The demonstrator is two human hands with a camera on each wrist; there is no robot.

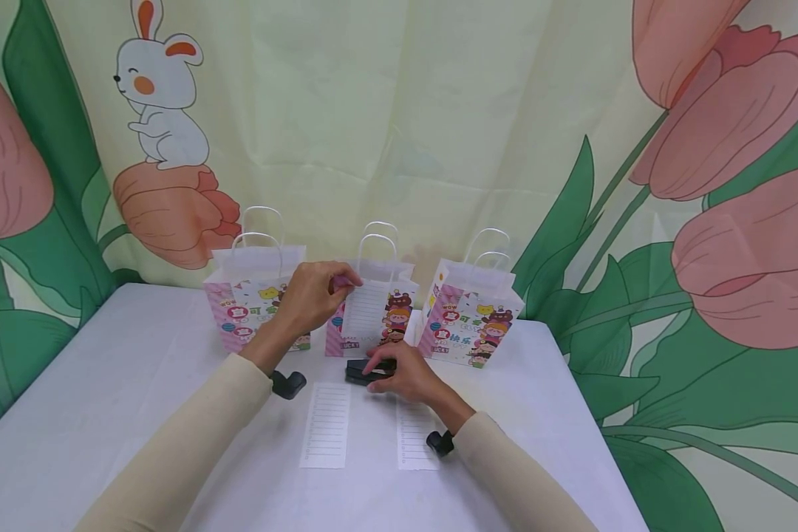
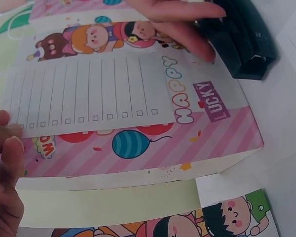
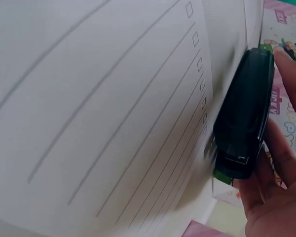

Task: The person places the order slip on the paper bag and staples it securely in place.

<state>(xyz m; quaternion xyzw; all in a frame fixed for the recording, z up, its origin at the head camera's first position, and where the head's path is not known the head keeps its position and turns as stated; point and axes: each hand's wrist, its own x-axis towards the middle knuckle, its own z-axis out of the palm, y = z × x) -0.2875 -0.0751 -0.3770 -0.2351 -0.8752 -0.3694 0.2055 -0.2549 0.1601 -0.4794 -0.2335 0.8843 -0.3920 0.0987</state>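
My left hand [image 1: 315,292] pinches the top corner of a lined checklist slip [image 1: 361,314]. The slip lies against the front of the middle paper gift bag [image 1: 333,343], which is pink and white with cartoon figures; in the left wrist view the checklist slip [image 2: 89,94] shows a row of small boxes along one edge. Whether these fingers also grip the bag's rim cannot be told. In front of that bag, my right hand [image 1: 408,375] holds a black stapler [image 1: 356,372] at the tabletop, fingers and thumb about its sides. The right wrist view shows the stapler [image 3: 244,108] close up.
Two similar gift bags stand beside the middle one, one on the left [image 1: 239,314] and one on the right [image 1: 462,332]. Two more slips lie nearer on the white tablecloth, a left slip [image 1: 326,427] and a right slip [image 1: 415,440] partly under my right wrist. A printed curtain [image 1: 439,133] hangs behind.
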